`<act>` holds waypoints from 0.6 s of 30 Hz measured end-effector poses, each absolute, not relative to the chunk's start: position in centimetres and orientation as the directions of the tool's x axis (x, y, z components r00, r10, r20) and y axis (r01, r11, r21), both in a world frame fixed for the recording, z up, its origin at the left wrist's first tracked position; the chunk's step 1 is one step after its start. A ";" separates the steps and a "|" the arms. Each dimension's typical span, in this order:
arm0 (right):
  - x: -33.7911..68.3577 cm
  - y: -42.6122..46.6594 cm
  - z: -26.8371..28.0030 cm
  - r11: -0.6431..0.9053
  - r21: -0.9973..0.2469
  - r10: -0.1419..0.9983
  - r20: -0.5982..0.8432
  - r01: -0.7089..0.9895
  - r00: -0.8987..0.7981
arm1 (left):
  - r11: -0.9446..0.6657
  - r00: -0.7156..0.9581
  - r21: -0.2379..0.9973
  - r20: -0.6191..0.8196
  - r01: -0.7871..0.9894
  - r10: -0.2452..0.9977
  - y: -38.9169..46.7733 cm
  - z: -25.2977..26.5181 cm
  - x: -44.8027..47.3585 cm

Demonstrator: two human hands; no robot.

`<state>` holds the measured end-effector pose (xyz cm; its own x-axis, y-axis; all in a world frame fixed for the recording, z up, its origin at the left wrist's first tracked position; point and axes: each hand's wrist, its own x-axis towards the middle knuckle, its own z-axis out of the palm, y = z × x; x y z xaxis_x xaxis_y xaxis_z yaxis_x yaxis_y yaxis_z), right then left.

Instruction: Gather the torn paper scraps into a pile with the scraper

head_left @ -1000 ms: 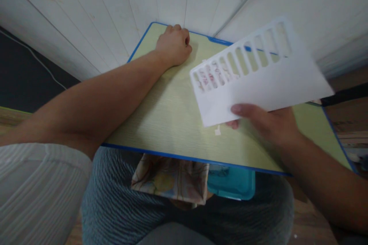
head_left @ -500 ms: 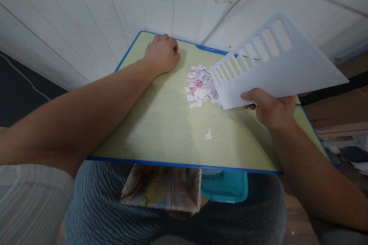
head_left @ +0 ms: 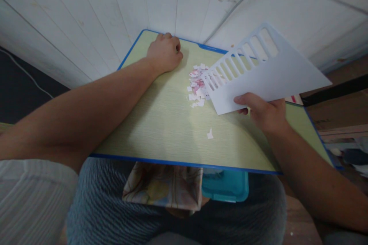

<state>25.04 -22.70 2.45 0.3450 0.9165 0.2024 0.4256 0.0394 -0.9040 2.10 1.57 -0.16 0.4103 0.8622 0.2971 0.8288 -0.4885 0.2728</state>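
Observation:
My right hand [head_left: 263, 111] grips a flat white plastic board [head_left: 253, 84] by its lower edge, thumb on the near face. A row of slots, growing in size, runs along the board's upper left side. Its lower left end hangs over a pile of small paper scraps [head_left: 198, 84], white with some pink, hiding the pile's right part. My left hand [head_left: 165, 51] rests in a loose fist on the table [head_left: 161, 122] near its far edge, left of the pile; nothing shows in it. One separate paper scrap [head_left: 210, 134] lies nearer to me.
The small table has a blue rim and stands against a white plank wall [head_left: 129, 0] with a cable [head_left: 238, 5]. Below its front edge, at my lap, are a patterned fabric container [head_left: 161, 191] and a teal plastic box [head_left: 225, 189]. Cardboard [head_left: 339, 111] stands at the right.
My right hand has moved left and slightly down with the white board, which now covers more of the paper pile. My left hand stays in place on the table.

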 end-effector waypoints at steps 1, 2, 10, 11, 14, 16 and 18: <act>24.9 -22.7 2.5 0.050 -0.904 0.925 0.202 0.424 0.321 | -0.488 0.410 0.269 0.300 0.830 0.862 1.6 -0.2 2.1; 24.8 -22.8 2.5 0.059 -0.905 0.933 0.200 0.420 0.299 | -0.488 0.409 0.270 0.300 0.830 0.862 1.6 -0.2 2.1; 24.3 -22.7 2.0 -0.012 -0.934 0.965 0.082 0.356 0.249 | -0.481 0.398 0.334 0.289 0.810 0.871 1.8 -0.3 2.0; 24.2 -22.7 1.9 -0.024 -0.932 0.972 0.063 0.363 0.227 | -0.481 0.399 0.346 0.284 0.805 0.872 1.8 -0.3 2.0; 23.9 -22.8 2.0 -0.033 -0.919 0.991 0.019 0.392 0.129 | -0.481 0.401 0.373 0.274 0.794 0.874 1.6 -0.1 1.9; 23.5 -23.0 2.3 -0.029 -0.919 0.998 -0.002 0.394 0.069 | -0.479 0.400 0.375 0.272 0.794 0.875 1.6 -0.1 1.9; 23.1 -23.4 2.7 -0.029 -0.914 1.000 -0.025 0.404 0.015 | -0.479 0.398 0.363 0.278 0.799 0.874 1.6 -0.1 2.0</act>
<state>23.11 -23.36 2.70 0.0149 0.9996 -0.0246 0.4044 -0.0285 -0.9142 1.98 1.64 -0.15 0.3983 0.8742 0.2776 0.7990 -0.4793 0.3631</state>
